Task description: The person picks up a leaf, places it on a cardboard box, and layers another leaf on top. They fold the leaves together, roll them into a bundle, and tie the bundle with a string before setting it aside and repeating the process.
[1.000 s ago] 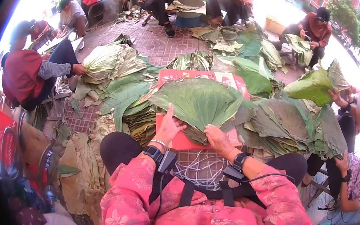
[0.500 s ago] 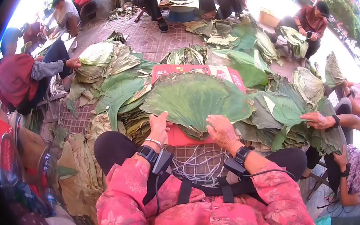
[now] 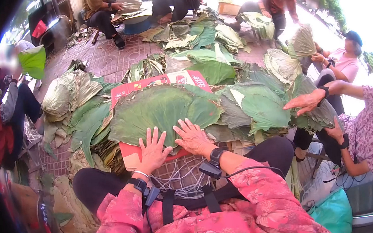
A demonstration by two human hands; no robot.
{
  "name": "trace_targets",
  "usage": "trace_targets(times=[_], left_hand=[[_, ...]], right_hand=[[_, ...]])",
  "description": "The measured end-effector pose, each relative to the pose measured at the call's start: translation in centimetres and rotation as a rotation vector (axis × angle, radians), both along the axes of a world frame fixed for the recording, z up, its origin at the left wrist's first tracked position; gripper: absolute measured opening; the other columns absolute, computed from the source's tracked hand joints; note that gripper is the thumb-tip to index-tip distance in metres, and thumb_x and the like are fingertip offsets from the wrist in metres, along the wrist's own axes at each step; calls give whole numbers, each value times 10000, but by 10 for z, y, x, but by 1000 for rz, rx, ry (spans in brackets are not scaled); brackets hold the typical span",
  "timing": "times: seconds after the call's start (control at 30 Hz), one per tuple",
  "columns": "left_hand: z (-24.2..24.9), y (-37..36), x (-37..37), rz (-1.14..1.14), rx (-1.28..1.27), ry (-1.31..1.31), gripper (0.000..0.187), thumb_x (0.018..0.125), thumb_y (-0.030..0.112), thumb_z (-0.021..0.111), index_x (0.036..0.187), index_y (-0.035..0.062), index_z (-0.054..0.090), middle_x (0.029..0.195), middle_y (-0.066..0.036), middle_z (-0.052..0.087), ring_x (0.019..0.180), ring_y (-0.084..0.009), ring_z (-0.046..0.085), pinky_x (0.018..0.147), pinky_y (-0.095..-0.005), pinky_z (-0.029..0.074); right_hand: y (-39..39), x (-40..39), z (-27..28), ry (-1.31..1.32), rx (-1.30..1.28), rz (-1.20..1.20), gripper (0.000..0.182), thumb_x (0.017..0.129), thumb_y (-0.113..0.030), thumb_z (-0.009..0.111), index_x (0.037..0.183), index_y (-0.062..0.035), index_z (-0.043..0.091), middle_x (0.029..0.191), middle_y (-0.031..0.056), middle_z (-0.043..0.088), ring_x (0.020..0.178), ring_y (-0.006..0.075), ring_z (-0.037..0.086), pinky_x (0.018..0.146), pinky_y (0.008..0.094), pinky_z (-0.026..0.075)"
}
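Observation:
A broad green lotus leaf (image 3: 163, 110), fan-shaped with a brown-edged rim, lies across a red cardboard box (image 3: 129, 158) in front of my knees. On the leaf's near edge rests my left hand (image 3: 154, 148), palm down with fingers spread. Close beside it, my right hand (image 3: 193, 136) presses flat on the leaf, fingers also apart. Neither hand grips anything. Other leaf edges show beneath the top leaf, but how many lie there is hidden.
White strips (image 3: 181, 178) lie tangled below the box. Stacked leaves (image 3: 80, 123) spread to the left, and more leaves (image 3: 262, 104) lie to the right, where a co-worker's hand (image 3: 305, 101) reaches over them. Other people sit around, handling leaves. A teal bag (image 3: 332, 208) lies at lower right.
Both my hands have moved from the leaf's edge onto its surface, closer together and flat. The view has turned right. The co-worker's hand at right has come off the leaf it touched.

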State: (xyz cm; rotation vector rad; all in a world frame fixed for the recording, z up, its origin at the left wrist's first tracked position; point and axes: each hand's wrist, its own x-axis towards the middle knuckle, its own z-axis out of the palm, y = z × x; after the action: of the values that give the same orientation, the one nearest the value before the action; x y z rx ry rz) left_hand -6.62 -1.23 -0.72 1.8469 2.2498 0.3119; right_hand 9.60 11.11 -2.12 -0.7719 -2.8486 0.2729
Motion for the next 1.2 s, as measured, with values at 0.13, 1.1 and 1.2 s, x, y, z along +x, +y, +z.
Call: trace_targets(times=[0.13,1.1,1.2], left_hand=[[-2,-1,-3,-6,14,-38,643,829,498,501,1364,175,350,1473,-126,177,1376,-325,58,1023,-622,92],[3,-2,-2,6,-7,-55,647,817,499,518,1357,178,364,1476,-125,174,1374,-324,71,1025,-619,83],[-1,-4,-2,6,25,-46,643,817,502,517,1354,181,369,1475,-120,177,1374,-323,76,1025,-621,81]], right_hand=[[14,8,14,-6,-117,26,550,868,-404,478,1325,-114,379,1372,156,355,1278,341,314,987,474,308],[145,314,80,103,-313,-528,288,715,-183,666,979,-67,668,924,118,670,864,194,635,788,288,469],[149,306,75,134,-397,-638,262,764,-205,637,964,-39,668,859,114,676,810,185,637,753,294,472]])
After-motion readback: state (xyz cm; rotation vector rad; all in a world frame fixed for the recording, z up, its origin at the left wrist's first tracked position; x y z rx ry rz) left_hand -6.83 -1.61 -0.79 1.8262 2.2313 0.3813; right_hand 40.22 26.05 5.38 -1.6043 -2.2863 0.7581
